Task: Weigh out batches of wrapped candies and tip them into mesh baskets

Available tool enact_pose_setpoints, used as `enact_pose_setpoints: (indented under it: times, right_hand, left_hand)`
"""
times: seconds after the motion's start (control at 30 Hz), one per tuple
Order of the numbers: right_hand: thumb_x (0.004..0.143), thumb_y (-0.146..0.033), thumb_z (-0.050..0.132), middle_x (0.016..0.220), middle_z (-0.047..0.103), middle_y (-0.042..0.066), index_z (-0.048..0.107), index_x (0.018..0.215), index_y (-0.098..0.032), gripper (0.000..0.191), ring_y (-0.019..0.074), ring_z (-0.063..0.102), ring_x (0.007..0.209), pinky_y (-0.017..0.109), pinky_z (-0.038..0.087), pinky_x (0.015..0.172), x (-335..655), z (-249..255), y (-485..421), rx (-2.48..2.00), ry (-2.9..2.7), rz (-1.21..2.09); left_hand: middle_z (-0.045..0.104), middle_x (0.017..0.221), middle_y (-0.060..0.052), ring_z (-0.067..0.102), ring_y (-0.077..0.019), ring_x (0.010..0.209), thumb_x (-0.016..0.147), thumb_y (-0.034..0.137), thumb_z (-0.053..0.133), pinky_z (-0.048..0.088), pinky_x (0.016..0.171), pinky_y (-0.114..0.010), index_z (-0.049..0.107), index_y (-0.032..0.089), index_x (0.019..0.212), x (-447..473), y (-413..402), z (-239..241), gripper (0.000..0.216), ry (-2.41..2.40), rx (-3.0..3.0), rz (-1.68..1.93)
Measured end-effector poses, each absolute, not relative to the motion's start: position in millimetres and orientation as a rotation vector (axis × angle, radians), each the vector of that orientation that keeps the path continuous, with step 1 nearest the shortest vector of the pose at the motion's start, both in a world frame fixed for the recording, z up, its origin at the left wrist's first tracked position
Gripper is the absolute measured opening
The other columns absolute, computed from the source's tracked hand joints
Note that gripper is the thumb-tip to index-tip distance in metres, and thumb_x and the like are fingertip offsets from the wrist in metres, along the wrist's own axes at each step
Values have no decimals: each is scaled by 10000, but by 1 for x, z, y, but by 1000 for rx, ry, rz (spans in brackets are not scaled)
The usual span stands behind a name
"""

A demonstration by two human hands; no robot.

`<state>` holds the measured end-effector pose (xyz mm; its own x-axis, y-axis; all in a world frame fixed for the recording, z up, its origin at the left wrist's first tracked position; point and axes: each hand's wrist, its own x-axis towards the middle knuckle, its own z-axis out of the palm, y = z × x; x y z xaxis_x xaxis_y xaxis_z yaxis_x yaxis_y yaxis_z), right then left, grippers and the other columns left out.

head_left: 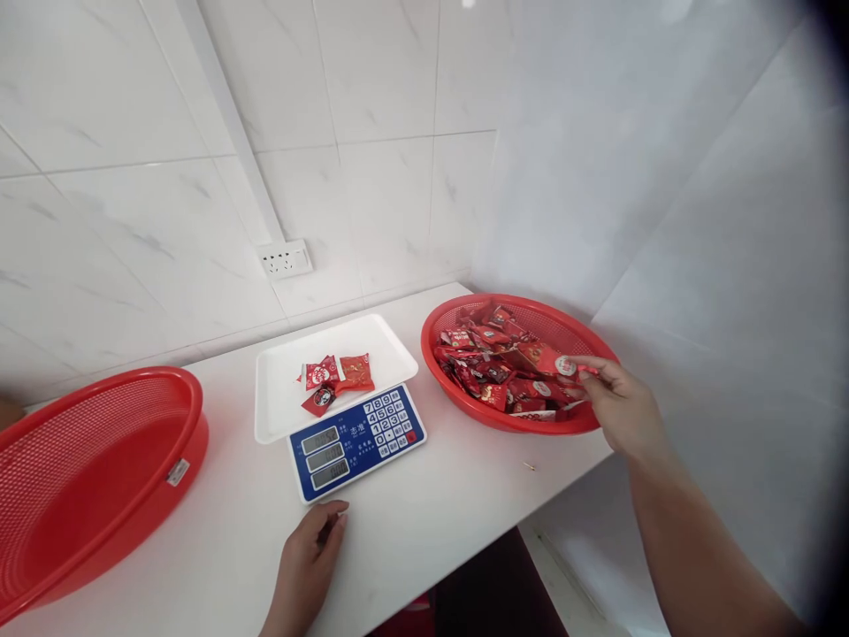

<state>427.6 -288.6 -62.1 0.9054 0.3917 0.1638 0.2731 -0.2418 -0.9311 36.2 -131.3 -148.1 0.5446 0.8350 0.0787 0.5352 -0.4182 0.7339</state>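
Note:
My right hand point(620, 402) reaches over the near rim of a red basket point(464, 310) full of red snack packets point(504, 363), its fingers pinched on one small red packet point(587, 372). My left hand point(311, 544) rests on the white table point(431, 513) just in front of a blue-faced electronic scale point(355, 438), fingers loosely curled and holding nothing I can see. On the scale's white tray point(279, 389) lie three red packets point(335, 376).
A second, empty red basket point(99, 469) sits at the table's left end. A wall socket point(285, 259) is on the tiled wall behind the scale. The table's front edge runs close to my left hand; a white wall stands to the right.

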Motion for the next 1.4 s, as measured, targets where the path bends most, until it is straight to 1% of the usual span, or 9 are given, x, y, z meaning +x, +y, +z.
enact_pose_setpoints:
  times: [0.13, 0.23, 0.37, 0.5, 0.6, 0.73, 0.93, 1.13, 1.4]
  right_hand:
    - [767, -349, 458, 1085, 625, 47, 653, 1007, -239, 329, 220, 610, 878, 380, 457, 796, 425, -63, -286, -1960, -632, 3]
    - [705, -450, 556, 1040, 643, 31, 669, 926, -247, 321, 237, 569, 969, 375, 421, 846, 421, -59, -283, -2068, -606, -12]
    - [649, -480, 603, 882, 659, 27, 626, 804, -231, 294, 217, 593, 789, 342, 441, 702, 421, -57, -280, -2170, -522, -1]
    - [667, -483, 581, 900, 639, 28, 566, 943, -236, 371, 169, 574, 622, 310, 430, 592, 424, -64, -281, -2197, -566, -39]
    - [690, -464, 559, 967, 634, 33, 550, 1062, -249, 430, 189, 598, 706, 318, 437, 642, 425, -68, -281, -2190, -653, -89]
    - [719, -453, 527, 985, 646, 23, 613, 965, -257, 326, 224, 594, 870, 323, 433, 708, 424, -68, -280, -2245, -706, -72]
    - [740, -449, 499, 805, 666, 5, 581, 991, -243, 335, 191, 624, 702, 308, 452, 654, 422, -67, -282, -2175, -679, 79]
    - [730, -460, 506, 847, 659, 42, 583, 973, -222, 349, 217, 614, 727, 352, 460, 678, 424, -67, -282, -2167, -671, -8]
    - [756, -470, 503, 629, 584, 6, 531, 987, -203, 353, 175, 564, 539, 340, 491, 591, 413, -56, -279, -1925, -550, 51]
  left_hand:
    - [689, 854, -29, 651, -197, 753, 803, 395, 457, 536, 677, -301, 643, 216, 893, 38, -131, -147, 273, 1103, 2108, 587]
    - [687, 846, -32, 650, -196, 746, 805, 397, 456, 536, 676, -303, 645, 214, 889, 38, -131, -147, 276, 1107, 2109, 590]
    - [682, 842, -32, 647, -194, 742, 812, 393, 454, 534, 678, -301, 645, 214, 898, 37, -131, -148, 275, 1104, 2101, 582]
    - [681, 861, -33, 647, -195, 763, 813, 400, 457, 533, 696, -302, 645, 219, 901, 37, -131, -148, 275, 1110, 2098, 588]
    - [680, 863, -32, 645, -193, 761, 814, 401, 456, 531, 698, -302, 644, 222, 899, 37, -131, -149, 273, 1108, 2094, 588]
    - [675, 849, -34, 641, -193, 748, 814, 408, 448, 530, 697, -309, 642, 220, 901, 36, -132, -148, 284, 1106, 2092, 579]
    - [654, 769, -36, 634, -202, 728, 823, 428, 433, 530, 689, -322, 636, 208, 916, 36, -132, -148, 314, 1109, 2101, 559]
    - [660, 807, -34, 634, -197, 733, 828, 403, 443, 526, 691, -318, 637, 214, 919, 36, -133, -149, 286, 1105, 2087, 568]
    - [674, 849, -35, 639, -195, 761, 821, 372, 457, 526, 699, -313, 643, 217, 907, 36, -134, -147, 256, 1070, 2067, 604]
